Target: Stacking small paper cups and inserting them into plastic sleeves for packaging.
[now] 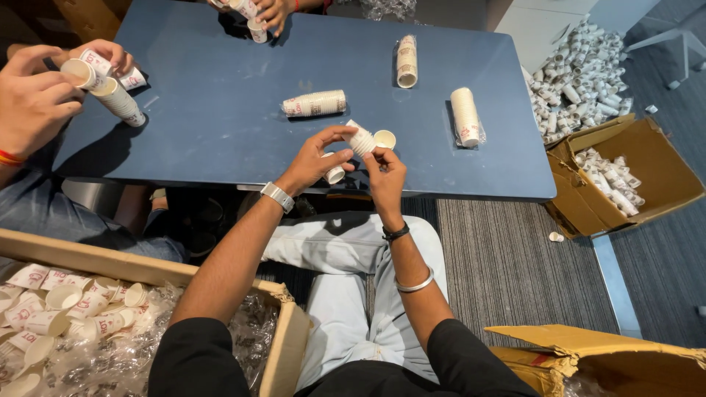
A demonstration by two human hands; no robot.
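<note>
Matt paper cups (360,140), smooth blue matt tabletop (220,110), crinkly glossy plastic wrap (250,331), brown cardboard box (647,158).

Short stack of small white paper cups (360,138), tilted, above blue table edge.

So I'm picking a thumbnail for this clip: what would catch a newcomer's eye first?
First, the left hand and right hand at the near edge of the blue table, holding a short stack of small paper cups between them. Then the sheer number of cups: wrapped sleeves lying on the table, a heap on the floor at upper right, and loose cups in the cardboard box at lower left.
</note>
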